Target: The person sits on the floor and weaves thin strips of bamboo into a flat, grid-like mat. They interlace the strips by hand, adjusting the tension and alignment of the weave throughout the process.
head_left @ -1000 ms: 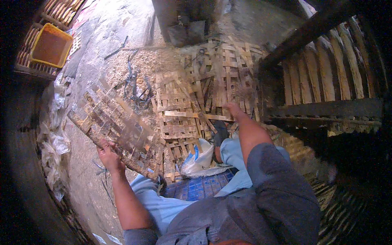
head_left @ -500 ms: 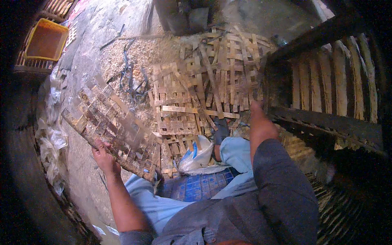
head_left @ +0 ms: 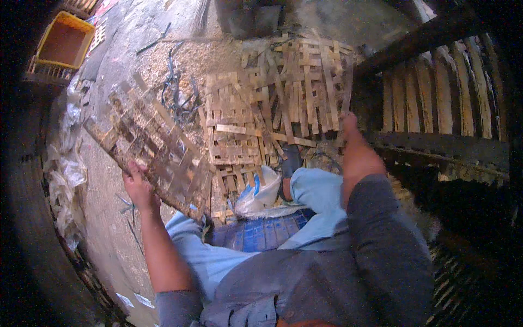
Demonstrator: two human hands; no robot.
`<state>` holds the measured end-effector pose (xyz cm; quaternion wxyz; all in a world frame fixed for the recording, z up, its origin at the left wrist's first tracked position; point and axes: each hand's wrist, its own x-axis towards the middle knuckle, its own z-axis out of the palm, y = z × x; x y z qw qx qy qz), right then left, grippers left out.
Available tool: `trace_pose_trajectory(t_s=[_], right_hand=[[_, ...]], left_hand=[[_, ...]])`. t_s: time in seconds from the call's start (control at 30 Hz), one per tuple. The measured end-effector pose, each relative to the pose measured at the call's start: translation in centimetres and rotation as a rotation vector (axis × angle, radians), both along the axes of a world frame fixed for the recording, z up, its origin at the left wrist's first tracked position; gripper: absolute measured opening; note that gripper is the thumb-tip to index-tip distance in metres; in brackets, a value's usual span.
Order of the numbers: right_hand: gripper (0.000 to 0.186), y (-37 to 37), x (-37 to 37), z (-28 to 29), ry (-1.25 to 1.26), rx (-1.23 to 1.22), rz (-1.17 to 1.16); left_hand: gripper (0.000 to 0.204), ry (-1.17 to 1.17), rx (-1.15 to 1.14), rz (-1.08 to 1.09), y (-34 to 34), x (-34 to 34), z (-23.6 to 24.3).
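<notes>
My left hand [head_left: 140, 185] grips the lower edge of a dirty, broken bamboo lattice panel [head_left: 144, 139], tilted over the floor at left. My right hand [head_left: 351, 128] is out to the right, beside the lattice pile's edge and a dark wooden frame, its fingers blurred and partly hidden by my wrist. More woven bamboo pieces and loose strips [head_left: 234, 117] lie in a pile ahead. Between my legs are a white-and-blue sack [head_left: 253, 199] and a blue gridded surface [head_left: 256, 231].
A yellow crate [head_left: 62, 43] stands on slatted racks at upper left. Plastic wrapping [head_left: 73, 174] lies along the left side. Tangled dark strips [head_left: 177, 92] and shavings lie on the floor. A dark post [head_left: 250, 22] rises ahead; a wooden slatted structure [head_left: 436, 92] stands at right.
My right hand has moved right, from over the middle of the pile to its right edge. My left hand still holds the panel, which appears slightly higher in view.
</notes>
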<state>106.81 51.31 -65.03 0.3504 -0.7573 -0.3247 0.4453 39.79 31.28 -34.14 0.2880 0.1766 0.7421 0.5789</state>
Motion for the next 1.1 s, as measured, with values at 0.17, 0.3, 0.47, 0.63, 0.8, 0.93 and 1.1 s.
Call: trace_pose_trajectory(t_s=[0.17,0.3,0.47,0.63,0.8,0.93,1.1], right_hand=[[0.026,0.7,-0.4,4.7,-0.251,-0.020,-0.102],[0.029,0.2,-1.6,1.4,-0.736,0.157,0.024],[0.024,-1.9,-12.8,5.0,-0.082,0.016,0.466],[0.029,-3.2,-19.0,7.8,0.311,-0.176,0.556],[0.039,-4.6,-26.9,15.8,0.611,-0.214,0.386],[0.045,-4.5,-26.7,14.9,0.673,-0.221,0.343],[0.045,-1.9,-25.4,19.4,0.588,-0.057,0.583]], left_hand=[[0.022,-0.036,0.102,0.010,-0.8,0.8,1.6],[0.020,-0.082,0.143,0.002,-0.8,0.2,1.1],[0.021,-0.069,0.110,0.023,-1.7,1.0,2.9],[0.019,-0.179,0.195,-0.064,-0.6,0.2,2.5],[0.018,-0.143,0.227,-0.026,-1.2,-0.2,1.6],[0.024,-0.274,0.136,0.021,-1.2,0.5,3.0],[0.029,-0.355,0.149,-0.101,-1.4,1.2,4.7]])
